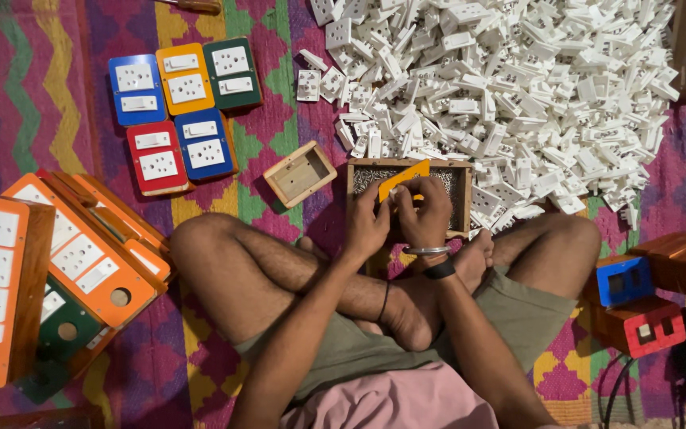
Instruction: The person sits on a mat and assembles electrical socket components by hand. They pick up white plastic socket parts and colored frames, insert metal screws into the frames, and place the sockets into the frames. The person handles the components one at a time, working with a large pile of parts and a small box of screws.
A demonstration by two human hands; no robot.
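I sit cross-legged on a patterned rug. My left hand (367, 225) and my right hand (425, 213) meet in front of me, both gripping a yellow-orange plastic plate (405, 179) tilted upward. They hover over a wooden tray (462, 199) filled with small metal screws. A large heap of white sockets and switches (502, 87) lies just beyond the tray.
Several finished switch boards in blue, orange, green and red (180, 111) lie at the upper left. A small empty wooden box (301, 173) sits beside the tray. Orange and green boards (57, 270) are stacked at the left. Blue and red boxes (637, 306) stand at the right.
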